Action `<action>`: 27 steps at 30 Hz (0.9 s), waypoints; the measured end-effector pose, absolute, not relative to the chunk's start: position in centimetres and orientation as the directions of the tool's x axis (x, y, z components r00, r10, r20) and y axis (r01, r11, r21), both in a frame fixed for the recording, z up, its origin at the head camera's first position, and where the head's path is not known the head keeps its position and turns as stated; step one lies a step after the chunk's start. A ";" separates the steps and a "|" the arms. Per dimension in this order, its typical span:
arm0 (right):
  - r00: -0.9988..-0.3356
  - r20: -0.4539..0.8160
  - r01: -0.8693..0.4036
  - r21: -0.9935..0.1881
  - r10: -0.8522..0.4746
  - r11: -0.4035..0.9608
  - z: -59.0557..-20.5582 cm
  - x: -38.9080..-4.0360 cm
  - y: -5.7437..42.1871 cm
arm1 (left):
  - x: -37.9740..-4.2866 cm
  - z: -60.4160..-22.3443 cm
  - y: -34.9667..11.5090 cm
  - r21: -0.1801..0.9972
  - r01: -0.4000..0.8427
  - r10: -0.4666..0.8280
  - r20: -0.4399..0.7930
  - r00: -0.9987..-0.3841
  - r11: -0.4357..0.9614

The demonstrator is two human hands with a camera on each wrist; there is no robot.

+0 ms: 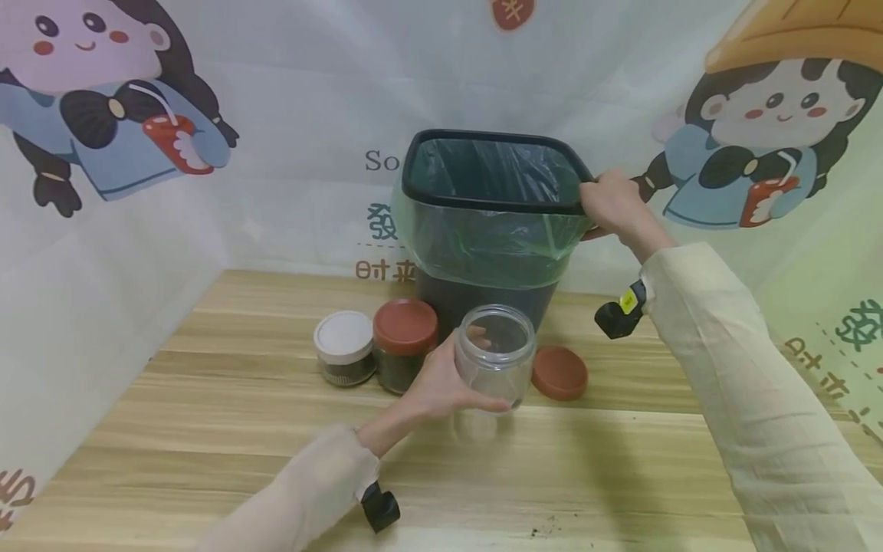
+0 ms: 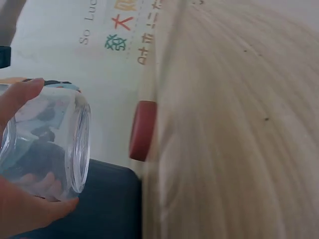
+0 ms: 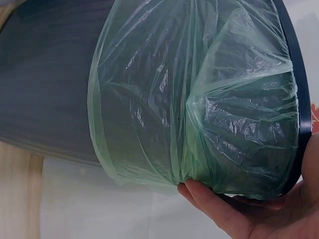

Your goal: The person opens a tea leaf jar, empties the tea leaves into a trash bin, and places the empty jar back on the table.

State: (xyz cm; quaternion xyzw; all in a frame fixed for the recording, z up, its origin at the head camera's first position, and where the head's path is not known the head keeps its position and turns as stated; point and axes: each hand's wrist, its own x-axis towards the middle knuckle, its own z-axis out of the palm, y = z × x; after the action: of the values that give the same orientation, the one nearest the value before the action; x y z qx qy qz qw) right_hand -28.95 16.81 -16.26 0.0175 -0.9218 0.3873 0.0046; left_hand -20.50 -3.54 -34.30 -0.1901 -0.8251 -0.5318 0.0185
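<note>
Head view: left hand (image 1: 441,387) grips the lidless jar (image 1: 498,372) above the table (image 1: 276,468), toward its far edge; right hand (image 1: 614,202) grips the bin (image 1: 476,297) by its rim. Risk: a one-sided pull could tip the bin into the jar.

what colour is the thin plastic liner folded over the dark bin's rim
Translucent green; the thin crinkled plastic liner shows best in the right wrist view.

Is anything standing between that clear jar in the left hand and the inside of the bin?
Yes: the bin's front wall, with the green bag folded over its upper part. The clear jar is outside, in front of it, in the left hand. From above, nothing visible covers the open top.
</note>
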 end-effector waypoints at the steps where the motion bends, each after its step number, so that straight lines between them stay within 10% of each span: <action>1: -0.999 0.020 -0.034 -0.714 -0.028 0.700 -16.3 -28.9 16.8 | -20.6 -34.6 -3.5 0.868 0.324 0.287 0.223 -0.931 0.376; 27: -0.999 0.026 -0.033 -0.698 -0.021 0.715 -16.4 -29.0 16.7 | -22.5 -38.4 -1.2 0.771 0.313 0.196 0.245 -0.950 0.555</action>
State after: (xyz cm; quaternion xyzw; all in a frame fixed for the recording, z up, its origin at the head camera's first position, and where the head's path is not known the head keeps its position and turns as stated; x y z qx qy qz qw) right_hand -28.99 16.70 -16.44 0.0145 -0.9261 0.3769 0.0081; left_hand -22.48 -1.18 -38.41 -0.1448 -0.8793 -0.4491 0.0653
